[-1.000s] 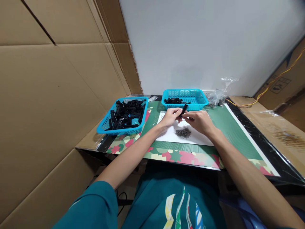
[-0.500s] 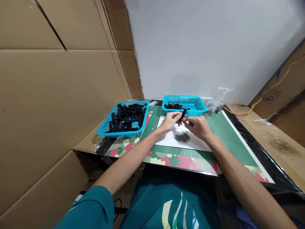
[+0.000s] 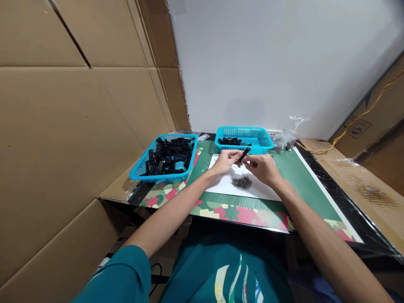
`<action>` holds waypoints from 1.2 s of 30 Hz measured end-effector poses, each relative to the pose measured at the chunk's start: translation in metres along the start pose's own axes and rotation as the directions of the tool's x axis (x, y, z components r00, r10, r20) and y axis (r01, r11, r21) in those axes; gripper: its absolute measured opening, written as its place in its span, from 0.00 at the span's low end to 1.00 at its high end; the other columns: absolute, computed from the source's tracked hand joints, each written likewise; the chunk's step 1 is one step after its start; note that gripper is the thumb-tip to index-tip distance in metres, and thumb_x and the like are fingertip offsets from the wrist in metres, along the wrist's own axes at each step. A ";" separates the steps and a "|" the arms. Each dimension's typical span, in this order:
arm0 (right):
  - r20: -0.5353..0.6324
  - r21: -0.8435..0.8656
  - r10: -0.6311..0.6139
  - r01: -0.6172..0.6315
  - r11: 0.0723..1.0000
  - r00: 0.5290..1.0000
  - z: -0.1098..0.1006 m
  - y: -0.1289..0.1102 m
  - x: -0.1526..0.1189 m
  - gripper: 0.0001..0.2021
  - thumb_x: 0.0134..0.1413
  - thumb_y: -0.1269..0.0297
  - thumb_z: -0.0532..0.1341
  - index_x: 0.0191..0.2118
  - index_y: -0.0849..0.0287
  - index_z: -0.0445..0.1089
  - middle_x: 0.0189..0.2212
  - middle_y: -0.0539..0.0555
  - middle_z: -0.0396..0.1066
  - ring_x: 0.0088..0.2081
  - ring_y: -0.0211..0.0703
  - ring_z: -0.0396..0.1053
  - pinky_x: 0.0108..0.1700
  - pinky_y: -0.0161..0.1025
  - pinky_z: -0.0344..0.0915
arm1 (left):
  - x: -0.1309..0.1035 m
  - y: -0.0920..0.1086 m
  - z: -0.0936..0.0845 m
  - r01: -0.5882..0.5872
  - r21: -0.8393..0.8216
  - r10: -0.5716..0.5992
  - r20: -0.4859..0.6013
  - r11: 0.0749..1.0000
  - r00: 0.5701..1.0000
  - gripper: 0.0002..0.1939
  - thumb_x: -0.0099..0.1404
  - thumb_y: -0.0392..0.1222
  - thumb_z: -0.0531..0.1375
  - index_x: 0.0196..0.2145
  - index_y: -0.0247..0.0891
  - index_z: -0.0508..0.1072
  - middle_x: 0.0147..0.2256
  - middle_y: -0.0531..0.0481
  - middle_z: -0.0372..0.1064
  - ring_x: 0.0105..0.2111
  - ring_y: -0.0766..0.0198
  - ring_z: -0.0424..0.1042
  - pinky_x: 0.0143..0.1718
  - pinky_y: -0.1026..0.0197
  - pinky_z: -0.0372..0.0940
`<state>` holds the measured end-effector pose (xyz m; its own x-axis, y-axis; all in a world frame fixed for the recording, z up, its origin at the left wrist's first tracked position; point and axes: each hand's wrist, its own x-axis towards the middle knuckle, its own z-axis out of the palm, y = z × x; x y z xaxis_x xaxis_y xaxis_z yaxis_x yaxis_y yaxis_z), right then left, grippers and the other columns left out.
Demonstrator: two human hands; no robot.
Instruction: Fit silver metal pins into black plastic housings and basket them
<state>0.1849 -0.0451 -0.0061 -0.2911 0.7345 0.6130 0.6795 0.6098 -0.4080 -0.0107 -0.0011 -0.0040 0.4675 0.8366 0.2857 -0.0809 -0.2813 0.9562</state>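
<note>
A slim black plastic part (image 3: 244, 154) is gripped in my left hand (image 3: 226, 161), its upper end poking up between the fingers. My right hand (image 3: 261, 166) is closed close beside it, fingertips pinched at the part's right side. Whether those fingertips hold a small piece is too small to tell. Below both hands, a loose heap of tiny dark metal pieces (image 3: 242, 182) lies on a white sheet (image 3: 221, 190).
At left, a blue basket (image 3: 134, 174) holds many black plastic parts (image 3: 167, 155). Behind my hands, another blue basket (image 3: 269, 145) holds fewer dark parts (image 3: 232, 141). A clear plastic bag (image 3: 282, 138) and a yellow wire (image 3: 331, 145) lie right. Cardboard (image 3: 78, 134) walls the left side.
The black part in my left hand has tilted further to the right, and its top sits slightly lower. My right hand stays close beside it.
</note>
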 end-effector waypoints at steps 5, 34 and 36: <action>0.044 -0.009 -0.034 0.034 0.999 0.998 -0.001 0.001 0.000 0.10 0.61 0.72 0.64 0.39 0.55 0.85 0.30 0.53 0.82 0.27 0.42 0.74 0.32 0.35 0.59 | -0.002 0.002 0.000 0.030 0.020 -0.029 -0.014 0.999 0.999 0.33 0.58 0.70 0.72 0.37 0.31 0.83 0.32 0.44 0.77 0.27 0.66 0.71 0.31 0.60 0.65; 0.062 -0.087 -0.054 0.059 0.994 0.997 -0.005 0.002 -0.002 0.09 0.69 0.65 0.65 0.45 0.52 0.85 0.38 0.54 0.84 0.29 0.43 0.74 0.34 0.38 0.59 | -0.004 0.004 0.002 0.346 -0.351 -0.345 0.069 0.870 0.936 0.18 0.58 0.49 0.76 0.35 0.31 0.80 0.31 0.51 0.68 0.25 0.74 0.58 0.28 0.65 0.53; 0.061 -0.088 -0.061 0.067 0.994 0.996 -0.005 0.002 -0.002 0.09 0.69 0.65 0.64 0.44 0.52 0.85 0.37 0.54 0.84 0.29 0.43 0.74 0.34 0.38 0.59 | -0.005 0.004 0.002 0.354 -0.335 -0.353 0.065 0.873 0.933 0.19 0.57 0.50 0.77 0.35 0.31 0.81 0.31 0.51 0.69 0.25 0.74 0.58 0.28 0.65 0.53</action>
<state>0.1903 -0.0468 -0.0047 -0.3725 0.7125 0.5946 0.7155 0.6285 -0.3049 -0.0116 -0.0071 -0.0017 0.5220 0.8496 -0.0751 -0.2006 0.2079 0.9574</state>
